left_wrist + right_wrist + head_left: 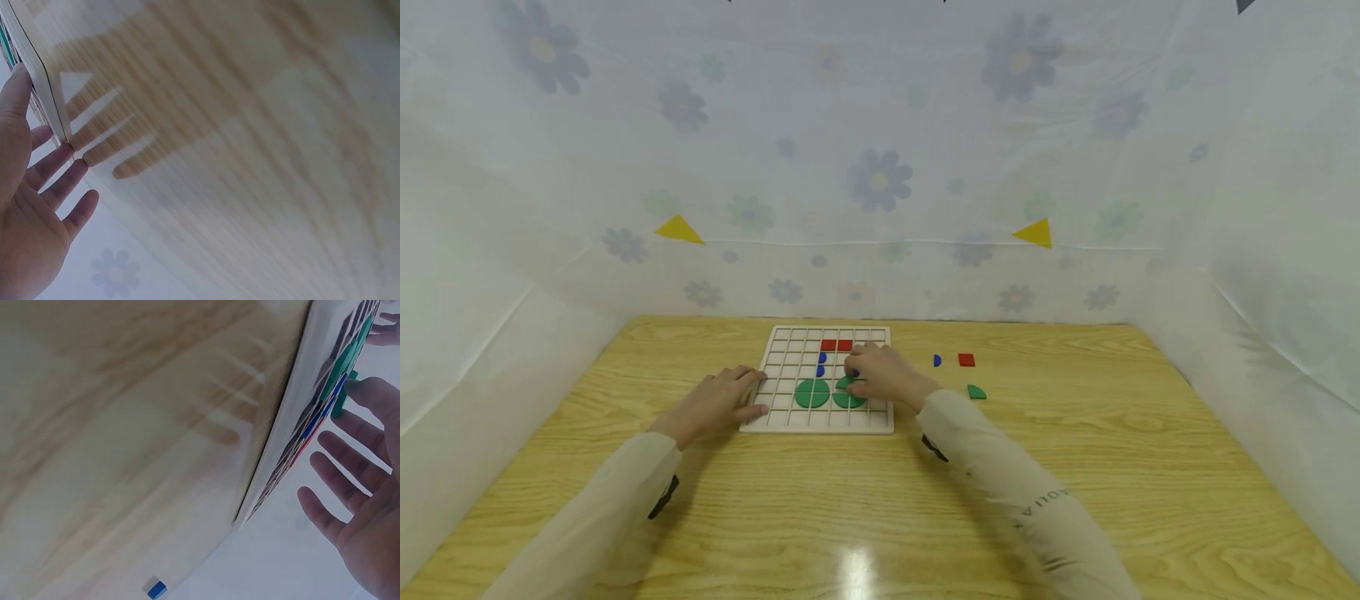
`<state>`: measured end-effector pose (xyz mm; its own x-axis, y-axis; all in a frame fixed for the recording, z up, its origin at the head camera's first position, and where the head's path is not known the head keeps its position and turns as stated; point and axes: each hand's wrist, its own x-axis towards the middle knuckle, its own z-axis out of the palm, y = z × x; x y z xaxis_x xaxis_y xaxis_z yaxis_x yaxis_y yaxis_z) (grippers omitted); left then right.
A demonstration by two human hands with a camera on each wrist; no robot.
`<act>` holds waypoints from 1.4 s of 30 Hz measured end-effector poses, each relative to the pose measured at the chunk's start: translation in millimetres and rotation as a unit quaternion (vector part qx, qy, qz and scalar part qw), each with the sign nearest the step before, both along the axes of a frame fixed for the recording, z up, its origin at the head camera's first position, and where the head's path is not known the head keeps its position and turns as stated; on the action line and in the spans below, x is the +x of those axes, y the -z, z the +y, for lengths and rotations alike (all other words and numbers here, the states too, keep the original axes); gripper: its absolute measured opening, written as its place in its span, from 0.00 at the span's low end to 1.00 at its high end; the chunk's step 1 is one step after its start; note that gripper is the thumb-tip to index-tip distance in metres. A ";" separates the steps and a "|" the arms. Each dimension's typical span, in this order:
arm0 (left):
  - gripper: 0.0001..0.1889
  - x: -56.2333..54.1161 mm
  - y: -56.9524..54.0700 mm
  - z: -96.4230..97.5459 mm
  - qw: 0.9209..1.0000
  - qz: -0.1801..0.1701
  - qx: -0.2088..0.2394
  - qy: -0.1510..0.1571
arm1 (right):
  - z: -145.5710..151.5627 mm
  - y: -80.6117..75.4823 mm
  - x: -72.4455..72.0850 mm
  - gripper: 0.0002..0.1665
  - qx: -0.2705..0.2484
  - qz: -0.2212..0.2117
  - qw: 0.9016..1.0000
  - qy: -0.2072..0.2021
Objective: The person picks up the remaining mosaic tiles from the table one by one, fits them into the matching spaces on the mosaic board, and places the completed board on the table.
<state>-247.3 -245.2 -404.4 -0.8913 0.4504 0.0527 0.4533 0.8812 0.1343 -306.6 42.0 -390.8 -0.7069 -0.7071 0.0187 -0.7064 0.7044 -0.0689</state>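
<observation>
A white grid board (782, 421) lies on the table with coloured flat pieces on it. My right hand (883, 373) reaches over its right half; between thumb and index finger it pinches a green quarter-circle piece (341, 400), just above the board. Below these fingers lie green pieces forming a half circle (850, 402). To their left is a full green circle (812, 393) of pieces. Two red squares (837, 345) and blue half circles (822, 364) sit farther up; my right hand partly hides others. My left hand (718, 402) rests on the board's left edge, thumb on top, fingers extended.
Right of the board, on the wooden table (1075, 467), lie a loose blue half circle (937, 361), a red square (966, 360) and a green quarter circle (976, 392). White flowered curtains (880, 275) with two yellow triangles (1035, 234) enclose the table's back and sides.
</observation>
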 end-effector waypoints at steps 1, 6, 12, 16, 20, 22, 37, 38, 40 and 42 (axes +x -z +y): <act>0.30 0.0 0.0 0.0 1.000 0.001 0.001 0.000 | -0.7 -0.3 0.4 0.15 0.002 0.000 1.000 0.000; 0.30 0.8 -0.7 0.4 1.000 0.005 0.000 0.003 | -2.7 -0.6 1.4 0.16 0.015 0.009 1.000 0.000; 0.30 1.2 -1.3 0.9 1.000 0.007 0.000 0.006 | -3.4 0.4 1.0 0.16 0.017 0.011 1.000 0.000; 0.30 0.8 -0.7 0.7 1.000 0.004 0.002 0.003 | -3.0 0.3 1.5 0.15 0.006 0.007 1.000 -0.007; 0.30 0.7 -0.5 0.7 1.000 0.004 0.002 0.002 | -2.3 -0.9 3.8 0.14 -0.001 0.014 1.000 -0.016; 0.30 0.7 -0.7 0.9 1.000 0.004 0.001 0.002 | -2.2 -1.1 4.1 0.14 -0.001 0.011 1.000 -0.014; 0.30 1.4 -2.3 1.4 1.000 0.002 0.001 -0.001 | -3.5 0.7 1.9 0.15 0.012 -0.006 1.000 0.001; 0.30 1.3 -2.2 1.3 1.000 0.002 0.001 -0.002 | -3.4 0.7 1.6 0.15 0.011 -0.006 1.000 0.000; 0.30 1.0 -2.0 0.9 1.000 0.000 0.001 -0.003 | -3.2 1.0 1.2 0.15 0.008 -0.007 1.000 -0.002; 0.30 0.8 -1.9 0.5 1.000 -0.001 0.001 -0.004 | -3.2 1.4 0.4 0.14 0.008 -0.008 1.000 -0.003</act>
<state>-246.5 -244.7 -402.5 -0.8951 0.4430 0.0511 0.4457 0.8847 0.1368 -306.3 38.8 -392.2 -0.7027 -0.7115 -0.0032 -0.7096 0.7012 -0.0694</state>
